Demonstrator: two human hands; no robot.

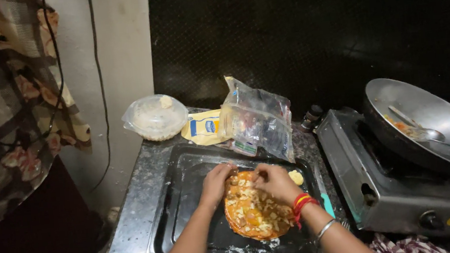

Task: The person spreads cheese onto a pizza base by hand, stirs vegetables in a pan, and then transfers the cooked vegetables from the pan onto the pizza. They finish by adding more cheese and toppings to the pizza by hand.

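Clear plastic bag (260,120) & yellow sachet (203,128) w/ blue label, behind tray.

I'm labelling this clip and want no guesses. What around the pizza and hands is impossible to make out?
- Head view: the pizza's far edge is covered by the left hand and right hand.
- Fingertips curl down, so whether they pinch anything is hidden.
- The tray's near edge is cut by the frame bottom.
- The bag's contents blur behind glare.

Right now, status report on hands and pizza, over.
Both hands, left hand and right hand, on pizza. Pizza in black tray. Nothing blocking.
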